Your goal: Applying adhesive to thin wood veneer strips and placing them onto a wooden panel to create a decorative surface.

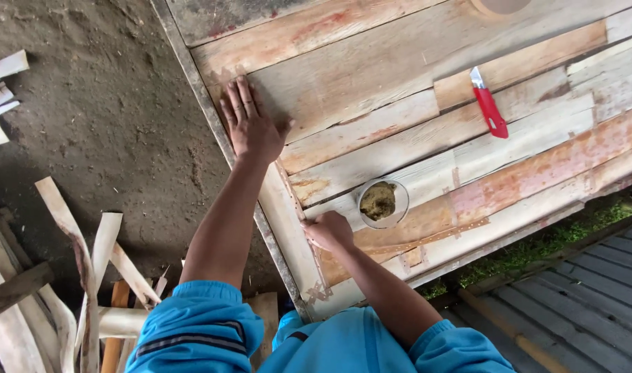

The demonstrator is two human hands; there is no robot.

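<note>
Your right hand (pixel 327 230), fisted mid-frame, presses the patched wooden panel (pixel 412 103) beside a putty-filled round tin (pixel 383 202); left hand (pixel 250 124), spread flat upper left, steadies it.

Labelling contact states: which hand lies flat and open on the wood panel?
The left hand: palm down, fingers spread near the panel's far edge. The right hand is curled, pressing beside the small bowl.

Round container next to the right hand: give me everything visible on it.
The container is small, round and shallow, with a pale, clear-looking rim. It stands upright and open on the wooden panel, filled with a lumpy olive-brown paste. The right hand is closed just beside its lower left edge; whether they touch cannot be told. Nothing else touches it.
</note>
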